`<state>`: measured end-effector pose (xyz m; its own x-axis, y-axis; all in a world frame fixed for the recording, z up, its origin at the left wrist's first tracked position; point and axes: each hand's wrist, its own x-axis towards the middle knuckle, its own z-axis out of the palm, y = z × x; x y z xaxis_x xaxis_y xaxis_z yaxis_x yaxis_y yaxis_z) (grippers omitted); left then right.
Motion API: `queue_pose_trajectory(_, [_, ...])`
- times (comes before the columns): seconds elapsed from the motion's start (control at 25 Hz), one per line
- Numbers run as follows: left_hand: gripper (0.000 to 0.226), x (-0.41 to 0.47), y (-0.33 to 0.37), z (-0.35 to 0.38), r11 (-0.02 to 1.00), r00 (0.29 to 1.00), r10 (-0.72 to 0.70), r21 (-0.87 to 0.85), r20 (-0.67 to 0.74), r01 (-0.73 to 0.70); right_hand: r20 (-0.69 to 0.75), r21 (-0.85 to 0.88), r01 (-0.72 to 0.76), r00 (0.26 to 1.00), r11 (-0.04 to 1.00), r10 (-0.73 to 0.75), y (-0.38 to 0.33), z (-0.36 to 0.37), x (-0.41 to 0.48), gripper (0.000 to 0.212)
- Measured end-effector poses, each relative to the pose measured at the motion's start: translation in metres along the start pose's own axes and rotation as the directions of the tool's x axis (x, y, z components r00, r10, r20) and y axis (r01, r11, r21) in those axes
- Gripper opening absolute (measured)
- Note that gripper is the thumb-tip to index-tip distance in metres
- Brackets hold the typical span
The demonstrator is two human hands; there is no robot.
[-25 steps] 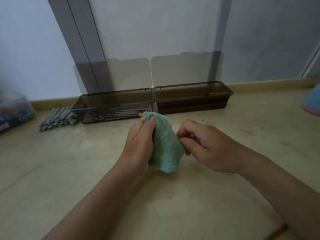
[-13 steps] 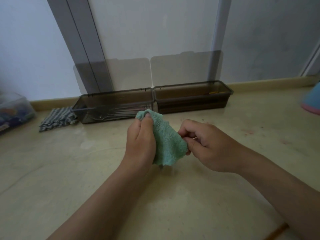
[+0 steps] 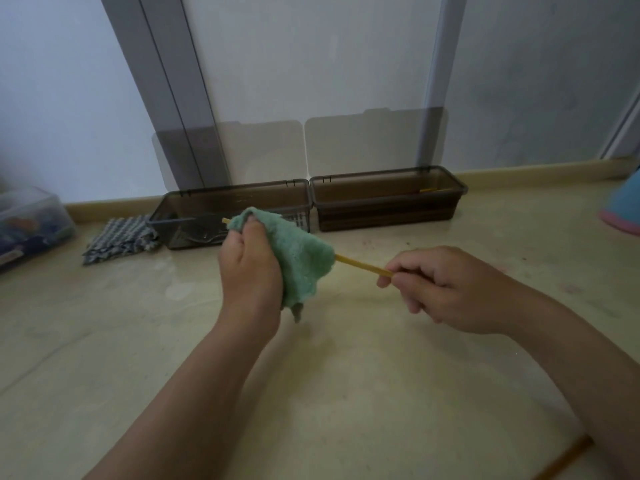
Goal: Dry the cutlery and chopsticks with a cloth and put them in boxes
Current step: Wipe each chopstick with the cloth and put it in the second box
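Left hand point(image 3: 249, 268): grip closed round a green cloth point(image 3: 304, 261), fingers curled and pressing the cloth about a yellow chopstick point(image 3: 363, 266). The chopstick runs through the cloth. A short tip shows at the far side above the knuckles, and a bare length comes out toward the right.

Right hand point(image 3: 446, 289): grip pinching the bare end of the chopstick between thumb and forefinger, the other fingers curled under. Both hands are raised above the counter point(image 3: 346, 393), and the chopstick slopes down slightly toward the right hand.

At the back of the counter two dark translucent boxes stand end to end, touching. Their lids are open and upright against the wall.
- The left box point(image 3: 242, 188) holds metal cutlery point(image 3: 201, 233), seen through its tinted front.
- The right box point(image 3: 388, 211) holds a yellow stick point(image 3: 427, 189) at its right end.

Other items noted:
- A checked cloth point(image 3: 117, 237) lies crumpled just beside the left box.
- A clear lidded container point(image 3: 31, 223) sits at the left edge of view.
- A blue and pink object point(image 3: 623, 209) is cut off at the right edge.
- A brown stick point(image 3: 568, 459) lies at the bottom right, possibly a second chopstick, though it is too blurred and cropped to confirm.
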<state>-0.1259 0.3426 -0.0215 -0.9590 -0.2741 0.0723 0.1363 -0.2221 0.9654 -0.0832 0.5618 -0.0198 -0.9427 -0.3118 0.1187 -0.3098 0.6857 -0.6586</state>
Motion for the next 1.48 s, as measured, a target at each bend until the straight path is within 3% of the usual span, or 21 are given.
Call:
queue_pose_trajectory(0.08, [0.029,-0.008,0.0,0.004,0.999,0.997,0.007,0.035,0.078,-0.01,-0.006,-0.003,0.024,1.0,1.0,-0.024,-0.003,0.004,0.0,0.025])
queue_pose_trajectory(0.2, [0.03,-0.035,-0.007,0.021,0.983,0.946,0.05,0.153,0.319,-0.103,-0.006,0.139,0.098,0.995,0.985,-0.099,-0.017,0.023,0.0,0.031])
queue_pose_trajectory(0.28, [0.029,-0.038,-0.007,0.022,0.97,0.917,0.065,0.192,0.392,-0.151,-0.021,0.213,0.102,0.995,0.972,-0.1,-0.022,0.028,0.0,0.033])
queue_pose_trajectory(0.44, [0.029,-0.028,-0.002,0.013,0.988,0.945,0.016,0.138,0.327,-0.064,0.055,0.148,-0.019,0.998,0.989,0.011,-0.023,0.015,-0.003,0.024])
queue_pose_trajectory(0.56, [0.028,-0.024,0.0,0.011,0.994,0.951,-0.002,0.106,0.31,-0.033,0.013,0.075,-0.036,0.999,0.997,0.035,-0.022,0.017,0.0,0.025])
queue_pose_trajectory(0.64, [0.029,-0.03,-0.003,0.014,0.97,0.911,0.055,0.194,0.409,-0.146,-0.002,0.077,0.0,1.0,0.997,0.0,-0.024,0.026,-0.001,0.032])
queue_pose_trajectory(0.76, [0.032,-0.036,-0.007,0.018,0.86,0.828,0.095,0.373,0.553,-0.348,0.044,0.253,-0.021,0.999,0.967,0.01,-0.027,0.035,-0.004,0.034])
queue_pose_trajectory(0.88, [0.032,-0.031,-0.001,0.013,0.869,0.799,0.062,0.362,0.598,-0.338,0.053,0.233,-0.006,0.999,0.972,-0.006,-0.026,0.024,-0.003,0.019])
queue_pose_trajectory(0.96, [0.031,-0.028,0.0,0.008,0.881,0.74,0.01,0.344,0.673,-0.325,-0.11,0.249,0.019,0.994,0.968,0.008,-0.025,0.015,0.0,0.019])
queue_pose_trajectory(1.04, [0.031,-0.027,0.0,0.005,0.855,0.633,-0.079,0.379,0.77,-0.354,-0.235,0.458,0.025,0.967,0.889,0.094,-0.025,0.01,0.003,0.018])
queue_pose_trajectory(1.16, [0.026,-0.031,0.0,0.008,0.757,0.506,-0.233,0.481,0.831,-0.443,-0.168,0.66,0.002,0.975,0.752,0.144,-0.025,0.011,0.005,0.023])
queue_pose_trajectory(1.32, [0.026,-0.034,0.0,0.012,0.715,0.499,-0.262,0.514,0.826,-0.475,-0.123,0.775,-0.102,0.944,0.623,0.306,-0.021,0.01,0.011,0.027])
queue_pose_trajectory(1.48, [0.025,-0.035,-0.002,0.009,0.687,0.472,-0.259,0.504,0.843,-0.523,-0.166,0.9,-0.066,0.862,0.43,0.479,-0.009,0.003,0.02,0.024])
